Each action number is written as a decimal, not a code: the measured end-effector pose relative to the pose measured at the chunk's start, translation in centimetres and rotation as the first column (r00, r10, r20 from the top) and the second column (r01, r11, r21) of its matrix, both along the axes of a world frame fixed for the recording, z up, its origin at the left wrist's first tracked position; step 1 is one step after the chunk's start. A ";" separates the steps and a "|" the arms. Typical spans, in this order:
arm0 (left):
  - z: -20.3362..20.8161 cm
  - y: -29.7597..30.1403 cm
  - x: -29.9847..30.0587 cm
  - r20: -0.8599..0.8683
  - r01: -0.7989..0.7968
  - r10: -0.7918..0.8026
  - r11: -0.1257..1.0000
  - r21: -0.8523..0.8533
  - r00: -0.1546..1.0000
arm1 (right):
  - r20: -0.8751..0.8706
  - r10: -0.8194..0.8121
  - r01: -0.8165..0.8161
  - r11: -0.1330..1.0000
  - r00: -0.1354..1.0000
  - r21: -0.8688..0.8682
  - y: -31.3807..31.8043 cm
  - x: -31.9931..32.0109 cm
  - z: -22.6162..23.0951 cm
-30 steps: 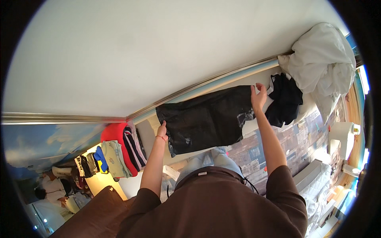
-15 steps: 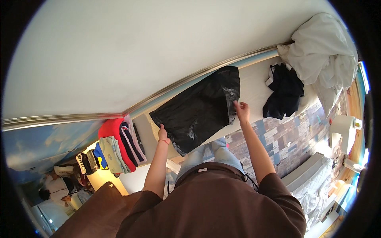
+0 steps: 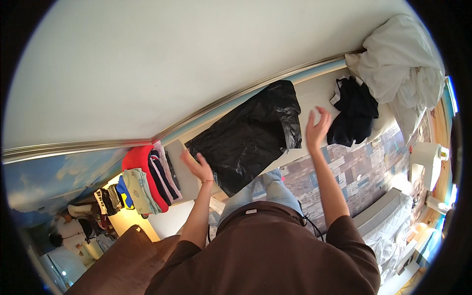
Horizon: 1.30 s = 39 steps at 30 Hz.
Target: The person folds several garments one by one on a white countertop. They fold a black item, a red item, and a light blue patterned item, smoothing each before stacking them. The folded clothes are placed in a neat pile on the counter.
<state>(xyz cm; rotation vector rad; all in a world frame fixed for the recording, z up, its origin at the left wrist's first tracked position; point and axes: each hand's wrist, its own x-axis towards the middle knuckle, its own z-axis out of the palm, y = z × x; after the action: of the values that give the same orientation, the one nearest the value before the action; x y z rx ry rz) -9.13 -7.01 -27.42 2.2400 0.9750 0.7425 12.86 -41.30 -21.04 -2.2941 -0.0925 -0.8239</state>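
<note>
A black plastic bag (image 3: 246,132) lies spread on a pale narrow ledge (image 3: 312,96) in front of me, its surface creased and its right edge shiny. My left hand (image 3: 199,168) hovers by the bag's near left side with fingers spread, holding nothing. Off the bag's right edge, my right hand (image 3: 318,129) is raised with its fingers apart, also without anything in it. Between that hand and the far right lies a crumpled dark garment (image 3: 353,112) with a white patch.
Folded clothes, among them a red one (image 3: 135,162) and a pale green one (image 3: 137,189), stand stacked at the left. White bedding (image 3: 400,69) is heaped at the far right. A wall (image 3: 196,64) runs behind the ledge. A brown cover (image 3: 123,260) sits at lower left.
Both hands have come off the black bag and opened. My right hand has moved up and right; the left has lifted from the bag's left corner. The bag's right edge now lies flatter.
</note>
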 end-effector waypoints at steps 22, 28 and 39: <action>-2.5 -5.6 6.4 -0.526 0.912 -0.758 0.398 0.097 0.386 | -0.288 0.216 -0.282 0.936 0.933 -0.212 2.8 -8.1 -5.9; -2.7 -6.6 14.3 -0.550 0.944 -0.771 0.307 0.122 0.322 | -0.545 0.410 -0.559 0.818 0.731 -0.134 8.3 -10.2 -7.5; -5.8 -2.5 18.2 -0.579 0.856 -0.647 0.476 0.200 0.495 | -0.492 -0.117 -0.128 0.890 0.863 -0.437 -4.0 -6.1 -11.6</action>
<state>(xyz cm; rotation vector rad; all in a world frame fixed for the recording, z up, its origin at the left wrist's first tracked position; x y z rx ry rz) 9.11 -9.52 -33.22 2.9596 -0.2368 0.0120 6.71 -45.30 -32.68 -2.8847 -0.0588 -0.1638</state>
